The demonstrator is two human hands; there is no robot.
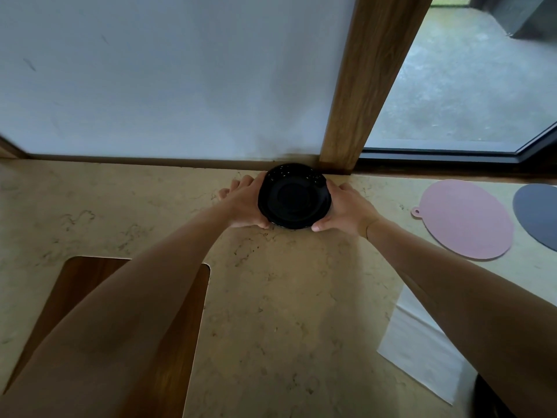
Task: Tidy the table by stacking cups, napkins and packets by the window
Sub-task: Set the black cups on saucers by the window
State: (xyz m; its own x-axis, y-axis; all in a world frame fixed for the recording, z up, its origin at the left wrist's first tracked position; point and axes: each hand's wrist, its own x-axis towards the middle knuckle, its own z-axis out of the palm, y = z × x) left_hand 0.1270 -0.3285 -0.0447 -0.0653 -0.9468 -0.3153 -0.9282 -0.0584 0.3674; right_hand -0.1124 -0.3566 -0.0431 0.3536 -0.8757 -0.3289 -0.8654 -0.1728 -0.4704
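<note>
A black round saucer [294, 197] lies on the beige marbled table [271, 297], close to the wall at the foot of the wooden window post. My left hand [244, 203] holds its left rim, thumb at the near edge. On the other side my right hand [346, 208] holds the right rim the same way, thumb on the near edge. Whether more dishes lie under the saucer is hidden. A white paper napkin [419, 342] lies flat at the lower right, partly under my right forearm.
A pink round mat [465, 220] and a grey round mat [539, 215] lie at the right by the window [467, 86]. A wooden post [361, 86] stands just behind the saucer. A brown wooden board [187, 312] lies under my left forearm.
</note>
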